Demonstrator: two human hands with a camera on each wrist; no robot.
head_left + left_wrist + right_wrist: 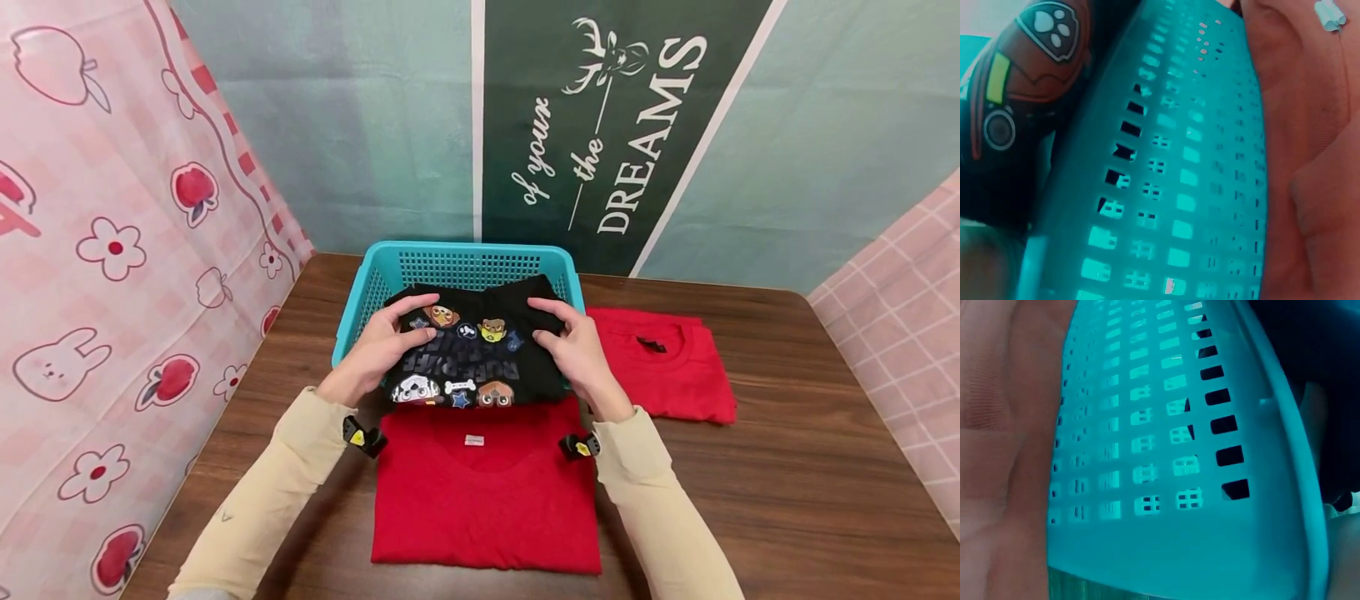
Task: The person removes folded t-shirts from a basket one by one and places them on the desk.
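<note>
A folded black T-shirt (480,350) printed with cartoon dog faces, a bone and stars lies over the teal plastic basket (465,250), covering much of its opening. My left hand (378,346) grips the shirt's left side, thumb and forefinger showing on the printed face. At the right side my right hand (577,350) holds it the same way. The other fingers are largely hidden. In the left wrist view, part of the print on the black T-shirt (1041,56) shows above the basket's perforated wall (1166,169). The right wrist view shows the basket's rim (1291,437) beside dark cloth.
A folded red T-shirt (487,508) with a white neck label lies in front of the basket. Another folded red T-shirt (667,375) lies to the basket's right on the brown wooden table (810,483). Patterned cloths (360,108) hang behind and at both sides.
</note>
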